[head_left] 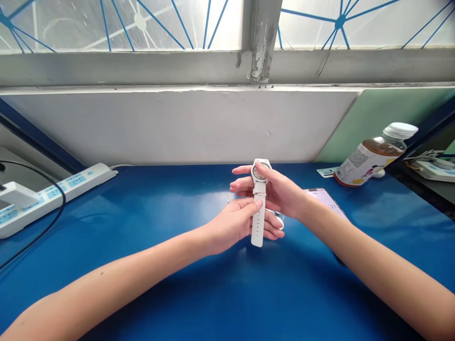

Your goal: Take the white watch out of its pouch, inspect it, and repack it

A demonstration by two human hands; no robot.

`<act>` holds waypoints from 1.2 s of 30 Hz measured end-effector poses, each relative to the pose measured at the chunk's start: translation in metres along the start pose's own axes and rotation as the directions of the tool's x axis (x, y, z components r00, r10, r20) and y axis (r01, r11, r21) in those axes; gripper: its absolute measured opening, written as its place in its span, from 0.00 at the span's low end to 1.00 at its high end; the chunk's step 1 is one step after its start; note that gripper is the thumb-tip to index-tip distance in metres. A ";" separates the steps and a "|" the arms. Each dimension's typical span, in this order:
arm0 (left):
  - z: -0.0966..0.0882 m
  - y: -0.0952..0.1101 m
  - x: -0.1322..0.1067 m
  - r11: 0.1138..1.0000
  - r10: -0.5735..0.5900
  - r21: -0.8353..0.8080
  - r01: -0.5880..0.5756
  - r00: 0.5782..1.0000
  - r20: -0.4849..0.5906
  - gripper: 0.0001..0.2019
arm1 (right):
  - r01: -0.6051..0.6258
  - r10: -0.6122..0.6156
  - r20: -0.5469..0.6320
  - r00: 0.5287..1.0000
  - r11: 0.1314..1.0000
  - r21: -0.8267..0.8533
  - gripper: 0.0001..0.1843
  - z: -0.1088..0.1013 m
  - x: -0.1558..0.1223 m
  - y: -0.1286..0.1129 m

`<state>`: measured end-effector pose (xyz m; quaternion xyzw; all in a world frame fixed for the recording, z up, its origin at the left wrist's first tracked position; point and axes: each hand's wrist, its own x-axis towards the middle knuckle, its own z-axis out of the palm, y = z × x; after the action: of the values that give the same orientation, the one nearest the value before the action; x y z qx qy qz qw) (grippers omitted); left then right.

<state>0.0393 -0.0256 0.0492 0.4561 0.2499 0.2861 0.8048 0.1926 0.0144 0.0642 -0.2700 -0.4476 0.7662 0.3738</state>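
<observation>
Between our hands we hold a white wristwatch (259, 190) upright: our right hand (282, 193) grips the case so its dial faces us, and our left hand (230, 226), just below, pinches the strap straight.

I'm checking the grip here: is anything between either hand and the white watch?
Nothing visible. The right hand grips the white watch at its face, and the left hand pinches the strap. The phone and bottle sit off to the right on the blue table.
</observation>
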 end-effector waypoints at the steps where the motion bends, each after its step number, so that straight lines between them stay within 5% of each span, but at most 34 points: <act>1: 0.001 0.000 -0.001 0.999 -0.023 -0.025 0.023 1.000 -0.001 0.19 | 0.014 -0.015 0.011 1.000 1.000 0.023 0.21 0.000 0.000 0.000; 9: 0.001 -0.002 -0.002 0.996 -0.083 -0.036 0.081 0.994 -0.074 0.18 | 0.035 -0.042 0.047 0.998 0.988 0.151 0.21 0.006 -0.002 -0.003; 13: -0.001 -0.001 -0.002 0.993 -0.110 -0.041 0.109 0.993 -0.028 0.20 | 0.083 -0.079 -0.031 0.996 0.978 0.191 0.20 0.010 -0.003 -0.003; 21: -0.001 0.002 -0.003 0.983 -0.180 -0.041 0.180 0.984 -0.004 0.19 | 0.058 -0.063 0.017 0.998 0.979 0.198 0.20 0.005 0.001 -0.001; 36: -0.005 -0.004 0.000 0.986 -0.116 -0.110 0.122 0.992 0.058 0.17 | 0.007 -0.022 0.063 0.998 0.975 0.222 0.18 0.002 0.003 0.001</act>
<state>0.0368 -0.0241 0.0434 0.4011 0.2394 0.2396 0.8511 0.1892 0.0155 0.0642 -0.1985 -0.3734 0.8168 0.3924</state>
